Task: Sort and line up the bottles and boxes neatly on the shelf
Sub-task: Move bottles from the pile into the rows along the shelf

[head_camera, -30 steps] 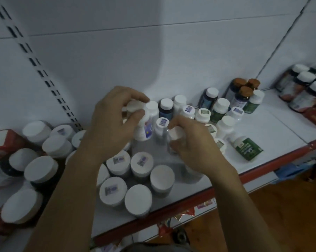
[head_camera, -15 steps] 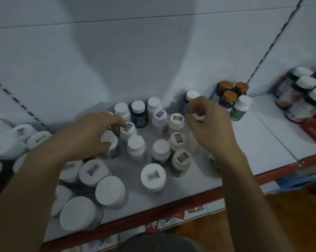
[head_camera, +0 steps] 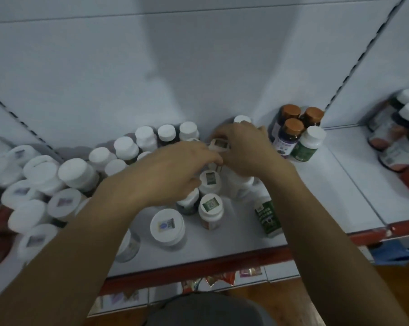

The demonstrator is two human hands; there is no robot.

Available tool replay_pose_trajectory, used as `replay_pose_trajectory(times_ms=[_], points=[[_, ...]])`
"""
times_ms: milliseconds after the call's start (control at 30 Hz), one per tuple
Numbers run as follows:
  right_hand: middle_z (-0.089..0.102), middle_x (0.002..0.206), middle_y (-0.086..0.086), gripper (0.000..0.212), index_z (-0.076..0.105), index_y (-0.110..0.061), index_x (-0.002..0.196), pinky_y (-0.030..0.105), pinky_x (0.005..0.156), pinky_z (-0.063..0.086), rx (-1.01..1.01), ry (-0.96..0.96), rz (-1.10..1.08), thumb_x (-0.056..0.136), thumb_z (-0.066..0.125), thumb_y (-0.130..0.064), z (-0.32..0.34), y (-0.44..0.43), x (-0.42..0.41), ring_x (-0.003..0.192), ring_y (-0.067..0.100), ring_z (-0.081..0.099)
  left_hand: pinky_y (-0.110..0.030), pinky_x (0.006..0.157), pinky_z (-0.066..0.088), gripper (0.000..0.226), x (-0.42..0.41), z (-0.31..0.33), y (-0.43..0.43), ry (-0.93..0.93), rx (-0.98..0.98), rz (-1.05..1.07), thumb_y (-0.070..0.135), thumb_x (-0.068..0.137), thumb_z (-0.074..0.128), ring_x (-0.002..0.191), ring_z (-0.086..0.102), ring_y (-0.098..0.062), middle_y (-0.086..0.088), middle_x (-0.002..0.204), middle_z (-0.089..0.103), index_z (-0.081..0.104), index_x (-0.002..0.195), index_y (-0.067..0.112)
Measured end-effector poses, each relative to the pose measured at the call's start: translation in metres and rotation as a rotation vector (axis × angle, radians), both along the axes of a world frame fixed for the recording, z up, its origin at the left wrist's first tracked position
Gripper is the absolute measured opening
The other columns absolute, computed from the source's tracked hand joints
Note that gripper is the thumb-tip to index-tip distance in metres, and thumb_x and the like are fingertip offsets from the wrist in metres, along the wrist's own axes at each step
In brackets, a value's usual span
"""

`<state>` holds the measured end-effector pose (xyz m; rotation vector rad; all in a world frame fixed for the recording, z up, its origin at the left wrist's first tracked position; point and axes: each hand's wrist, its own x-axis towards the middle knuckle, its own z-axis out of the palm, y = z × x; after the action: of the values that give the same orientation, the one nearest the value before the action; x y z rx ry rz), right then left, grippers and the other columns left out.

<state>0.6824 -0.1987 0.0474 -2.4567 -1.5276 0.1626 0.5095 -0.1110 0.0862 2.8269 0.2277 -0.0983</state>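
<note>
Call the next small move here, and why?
Probably set the sticker-capped bottle down upright at the wall, extending the white-capped back row. The right hand grips it, the left hand reaches toward it, and that row stops just left of it.

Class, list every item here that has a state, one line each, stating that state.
Right hand, grips the tilted bottle.
Left hand, fingertips at that bottle; grip unclear.
Green-label bottle, lying on its side.
Brown-capped bottles, upright, capped.
Wide-lidded jar, upright, lidded.
</note>
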Motion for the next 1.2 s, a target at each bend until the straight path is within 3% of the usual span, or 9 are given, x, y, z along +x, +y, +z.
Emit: replay_pose_trajectory(times_ms=[100, 233, 367, 500, 567, 667, 767, 967, 1200], points=[[0.069, 0.12, -0.004, 0.046, 0.064, -0.026, 0.131, 0.041, 0.094, 0.05, 0.321, 0.126, -0.089, 0.085, 0.068, -0.029, -0.001, -0.021, 0.009, 0.108, 0.021, 0.061, -0.04, 0.101, 0.047, 0.058, 0.012, -0.009, -0.006, 0.096, 0.019, -0.054, 0.008, 0.092, 0.065, 0.128, 0.05, -0.012, 0.012, 0.139, 0.052, 0.052, 0.141, 0.036], [0.066, 0.118, -0.008, 0.044, 0.064, -0.018, 0.133, 0.003, 0.082, 0.041, 0.649, 0.377, -0.16, 0.09, 0.074, -0.019, 0.006, -0.044, 0.009, 0.094, -0.001, 0.057, -0.039, 0.096, 0.049, 0.052, 0.029, -0.016, -0.006, 0.212, 0.068, -0.074, 0.011, 0.09, 0.065, 0.121, 0.052, -0.013, 0.01, 0.132, 0.053, 0.055, 0.134, 0.037], [0.068, 0.113, -0.012, 0.041, 0.066, -0.02, 0.131, 0.013, 0.082, 0.051, 0.762, 0.484, -0.26, 0.091, 0.074, -0.028, 0.008, -0.054, 0.006, 0.097, -0.004, 0.063, -0.035, 0.095, 0.047, 0.041, 0.025, -0.009, 0.0, 0.14, 0.041, -0.038, 0.012, 0.09, 0.067, 0.112, 0.055, -0.011, 0.011, 0.123, 0.057, 0.061, 0.124, 0.033], [0.07, 0.114, -0.007, 0.037, 0.066, -0.02, 0.13, 0.036, 0.085, 0.061, 0.886, 0.652, -0.404, 0.095, 0.069, -0.034, 0.011, -0.056, -0.007, 0.102, 0.007, 0.068, -0.018, 0.081, 0.045, 0.036, -0.019, 0.021, 0.02, -0.236, -0.18, 0.162, 0.02, 0.089, 0.073, 0.102, 0.058, 0.0, 0.019, 0.115, 0.063, 0.065, 0.121, 0.037], [0.072, 0.111, -0.006, 0.033, 0.067, -0.018, 0.128, 0.032, 0.082, 0.061, 0.93, 0.763, -0.411, 0.098, 0.065, -0.032, 0.016, -0.049, -0.021, 0.101, 0.009, 0.069, -0.02, 0.077, 0.05, 0.036, -0.047, 0.026, 0.026, -0.437, -0.347, 0.305, 0.019, 0.092, 0.07, 0.105, 0.062, -0.006, 0.016, 0.118, 0.067, 0.065, 0.122, 0.037], [0.076, 0.106, -0.002, 0.025, 0.07, -0.015, 0.121, 0.023, 0.076, 0.058, 0.937, 0.936, -0.296, 0.101, 0.062, -0.026, 0.027, -0.027, -0.047, 0.097, 0.012, 0.072, -0.021, 0.075, 0.054, 0.033, -0.091, 0.022, 0.029, -0.716, -0.502, 0.54, 0.011, 0.099, 0.063, 0.1, 0.067, -0.011, 0.006, 0.117, 0.069, 0.065, 0.125, 0.031], [0.077, 0.104, 0.002, 0.021, 0.072, -0.014, 0.118, 0.03, 0.078, 0.06, 0.887, 0.996, -0.134, 0.102, 0.061, -0.023, 0.039, 0.006, -0.077, 0.093, 0.021, 0.074, -0.024, 0.081, 0.052, 0.03, -0.139, 0.022, 0.042, -0.826, -0.415, 0.696, 0.02, 0.1, 0.061, 0.105, 0.065, -0.01, 0.012, 0.121, 0.068, 0.063, 0.126, 0.034], [0.072, 0.115, -0.004, 0.027, 0.064, -0.015, 0.125, 0.025, 0.079, 0.059, 0.698, 0.893, 0.212, 0.1, 0.06, -0.006, 0.056, 0.067, -0.163, 0.095, 0.011, 0.074, -0.057, 0.098, 0.052, 0.032, -0.253, 0.035, 0.083, -1.024, -0.221, 0.895, 0.022, 0.099, 0.053, 0.114, 0.063, -0.025, 0.002, 0.125, 0.066, 0.062, 0.129, 0.028], [0.064, 0.129, -0.008, 0.047, 0.061, -0.028, 0.121, 0.024, 0.088, 0.056, 0.608, 0.767, 0.386, 0.094, 0.057, 0.009, 0.054, 0.132, -0.299, 0.117, 0.013, 0.065, -0.052, 0.101, 0.053, 0.029, -0.402, 0.029, 0.178, -1.024, -0.142, 0.892, 0.026, 0.104, 0.047, 0.121, 0.062, -0.023, -0.001, 0.134, 0.062, 0.058, 0.129, 0.034]])
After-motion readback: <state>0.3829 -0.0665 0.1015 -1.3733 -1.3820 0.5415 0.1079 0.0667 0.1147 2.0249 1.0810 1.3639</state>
